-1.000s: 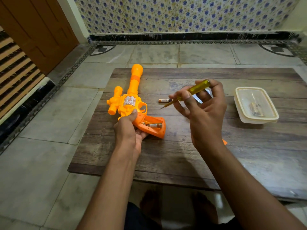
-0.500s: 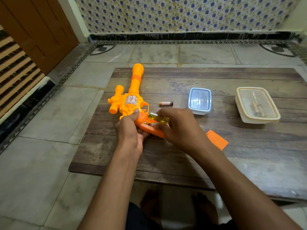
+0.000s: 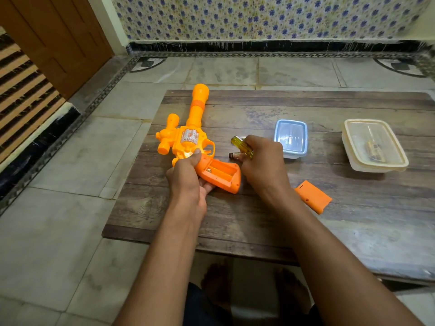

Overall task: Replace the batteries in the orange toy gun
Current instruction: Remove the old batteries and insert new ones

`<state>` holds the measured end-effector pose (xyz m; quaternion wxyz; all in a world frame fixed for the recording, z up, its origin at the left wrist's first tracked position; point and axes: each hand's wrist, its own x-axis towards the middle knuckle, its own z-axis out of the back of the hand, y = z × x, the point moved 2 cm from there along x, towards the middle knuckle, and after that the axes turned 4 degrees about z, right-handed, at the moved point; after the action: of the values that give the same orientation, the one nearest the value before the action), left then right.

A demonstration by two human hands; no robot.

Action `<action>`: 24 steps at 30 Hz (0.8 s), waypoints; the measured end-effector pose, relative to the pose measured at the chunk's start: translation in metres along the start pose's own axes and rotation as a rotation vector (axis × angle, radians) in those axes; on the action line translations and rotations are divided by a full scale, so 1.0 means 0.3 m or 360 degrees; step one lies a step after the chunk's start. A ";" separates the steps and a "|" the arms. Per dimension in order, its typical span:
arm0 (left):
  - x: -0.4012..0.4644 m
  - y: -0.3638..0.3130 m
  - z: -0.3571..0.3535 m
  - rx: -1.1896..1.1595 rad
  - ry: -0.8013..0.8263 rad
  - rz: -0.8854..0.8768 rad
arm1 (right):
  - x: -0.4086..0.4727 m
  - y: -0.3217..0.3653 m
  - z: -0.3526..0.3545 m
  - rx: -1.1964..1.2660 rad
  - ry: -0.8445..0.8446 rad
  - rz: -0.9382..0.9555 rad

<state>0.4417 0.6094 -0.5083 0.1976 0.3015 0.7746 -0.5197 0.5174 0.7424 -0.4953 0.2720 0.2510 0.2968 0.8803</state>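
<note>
With the left hand (image 3: pixel 188 175) gripping the orange toy gun (image 3: pixel 188 142) on the table (image 3: pixel 235 220), compartment open, the right hand (image 3: pixel 261 163), curled around a yellow screwdriver (image 3: pixel 241 147), should probably drop the old battery (image 3: pixel 235 156) aside before fetching new ones.

A room in a home is shown. A marble floor (image 3: pixel 70 161), a flower-patterned tiled wall (image 3: pixel 259 17) and a brown wooden door (image 3: pixel 58 36) are seen around a low wooden table (image 3: pixel 235 222).
</note>
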 end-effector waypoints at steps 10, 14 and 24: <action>-0.042 -0.014 -0.010 0.0431 -0.0123 -0.0482 | 0.014 -0.012 -0.011 -0.0110 -0.0017 0.0053; -0.048 -0.022 -0.014 0.0624 -0.0161 -0.0677 | 0.013 -0.004 0.003 -0.0043 -0.0027 0.0068; -0.045 -0.021 -0.006 0.0370 -0.0149 -0.0456 | 0.029 0.062 0.057 0.0013 -0.0170 0.0402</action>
<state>0.4473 0.6059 -0.4949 0.1213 0.1845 0.7343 -0.6420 0.5153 0.7420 -0.4688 0.1733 0.3339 0.2515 0.8918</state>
